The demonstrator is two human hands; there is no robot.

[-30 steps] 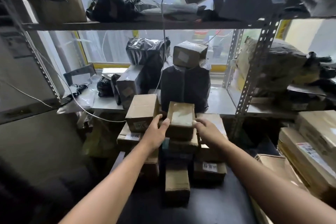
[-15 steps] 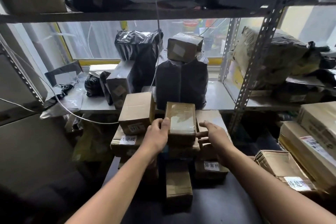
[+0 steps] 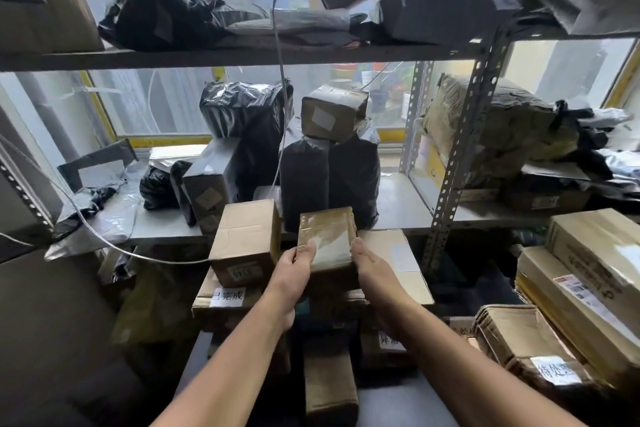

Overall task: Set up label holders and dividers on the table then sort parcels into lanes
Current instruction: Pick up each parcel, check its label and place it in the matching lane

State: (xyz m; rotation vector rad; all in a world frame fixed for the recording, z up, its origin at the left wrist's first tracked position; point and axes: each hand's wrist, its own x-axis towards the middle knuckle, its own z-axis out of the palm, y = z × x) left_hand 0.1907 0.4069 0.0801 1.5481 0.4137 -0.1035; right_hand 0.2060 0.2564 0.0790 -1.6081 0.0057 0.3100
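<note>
A small tape-wrapped cardboard parcel (image 3: 328, 236) sits on top of the middle stack of boxes. My left hand (image 3: 294, 267) grips its left side, thumb on the top face. My right hand (image 3: 372, 265) holds its right side. To the left stands a plain cardboard box (image 3: 244, 241) on a box with a white label holder (image 3: 227, 298). A flat box (image 3: 398, 260) lies to the right, above another white label (image 3: 389, 340). A narrow cardboard divider (image 3: 329, 388) stands on the dark table (image 3: 398, 406) below my arms.
A metal rack with a perforated upright (image 3: 460, 156) holds black-wrapped parcels (image 3: 329, 180) and a taped box (image 3: 330, 113) behind the stack. Stacked cartons (image 3: 595, 274) and a labelled folded box (image 3: 533, 347) crowd the right. A white cable (image 3: 280, 45) hangs down the middle.
My right hand, off the parcel half a second ago, has closed back onto its right side. My left hand stays on the left side. The camera has moved in closer.
</note>
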